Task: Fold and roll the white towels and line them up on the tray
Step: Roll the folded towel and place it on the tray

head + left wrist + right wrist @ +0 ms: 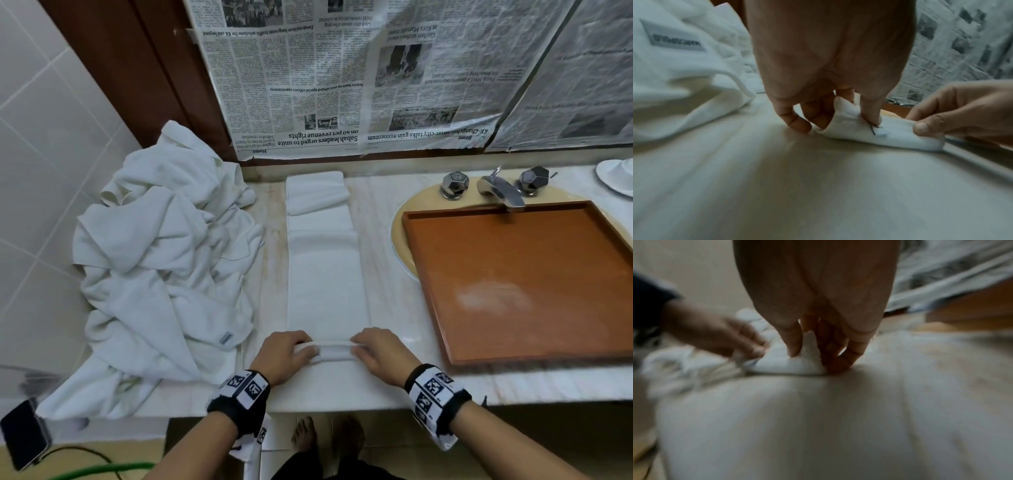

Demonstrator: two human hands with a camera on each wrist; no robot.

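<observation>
A long white towel [327,284] lies folded into a narrow strip on the marble counter, running away from me. Its near end is turned over into a small roll [334,351]. My left hand [291,353] pinches the roll's left end [851,123] between thumb and fingers. My right hand [380,353] pinches its right end [797,360] the same way. The brown tray [513,281] sits empty over the sink to the right. A heap of loose white towels [164,267] is piled at the left.
A folded white towel [315,192] lies at the strip's far end by the newspaper-covered wall [342,85]. Tap and handles [496,188] stand behind the tray. A phone [24,435] rests at the counter's left front edge. A white dish [616,176] sits far right.
</observation>
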